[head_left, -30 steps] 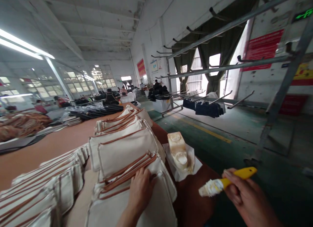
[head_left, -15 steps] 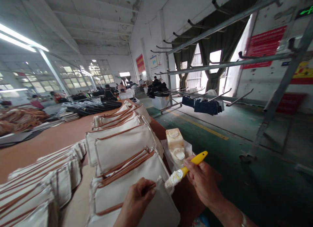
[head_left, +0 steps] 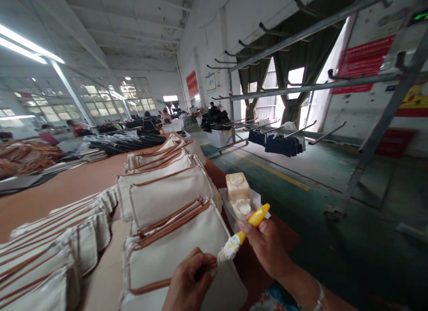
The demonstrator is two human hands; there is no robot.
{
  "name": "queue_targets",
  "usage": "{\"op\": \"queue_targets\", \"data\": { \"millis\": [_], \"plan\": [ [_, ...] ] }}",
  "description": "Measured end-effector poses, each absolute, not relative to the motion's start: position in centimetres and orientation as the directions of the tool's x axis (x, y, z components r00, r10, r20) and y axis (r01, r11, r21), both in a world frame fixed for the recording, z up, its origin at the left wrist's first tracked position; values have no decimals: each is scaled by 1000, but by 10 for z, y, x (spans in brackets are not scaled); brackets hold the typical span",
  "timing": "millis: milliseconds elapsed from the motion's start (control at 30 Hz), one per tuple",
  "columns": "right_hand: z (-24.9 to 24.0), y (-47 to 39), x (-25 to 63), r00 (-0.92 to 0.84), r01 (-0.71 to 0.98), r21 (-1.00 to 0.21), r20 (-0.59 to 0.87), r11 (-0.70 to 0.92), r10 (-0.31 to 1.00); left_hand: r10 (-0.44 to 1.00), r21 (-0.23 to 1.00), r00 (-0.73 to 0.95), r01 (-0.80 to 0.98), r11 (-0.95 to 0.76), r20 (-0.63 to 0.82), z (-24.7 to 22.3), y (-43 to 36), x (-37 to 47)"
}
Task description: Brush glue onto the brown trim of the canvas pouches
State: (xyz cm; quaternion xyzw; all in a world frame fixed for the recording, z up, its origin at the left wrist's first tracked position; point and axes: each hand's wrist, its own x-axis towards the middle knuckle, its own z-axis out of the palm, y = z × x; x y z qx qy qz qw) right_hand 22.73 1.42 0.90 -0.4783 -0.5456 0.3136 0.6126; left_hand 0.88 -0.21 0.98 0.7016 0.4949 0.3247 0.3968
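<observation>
Looks like mid-brushing, pinching the nearest cream bag [head_left: 227, 284] on the brown table [head_left: 282, 230] tight in the left hand [head_left: 192, 275], clutching the yellow brush [head_left: 243, 234] in the right hand [head_left: 265, 246] with bristles [head_left: 227, 249] by the pinch, so probably calls for steady strokes

The brush [head_left: 240, 238], yellow-handled, slanted down leftward; white paste caked its bristles, whose tip met or nearly met the pinched top edge of the nearest cream bag [head_left: 228, 282]; that bag, brown-trimmed, leaned back on the bench [head_left: 87, 181], partly hidden.
</observation>
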Motion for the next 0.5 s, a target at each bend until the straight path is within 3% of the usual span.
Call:
{"op": "queue_targets", "data": {
  "millis": [233, 500],
  "plan": [
    [14, 8, 243, 275, 272, -887, 444, 374, 853, 911, 793, 352, 481, -374, 216, -7, -14, 9],
    [22, -21, 239, 169, 182, -875, 477, 449, 862, 846, 657, 307, 533, -532, 436, -25, -23, 14]
  ]
}}
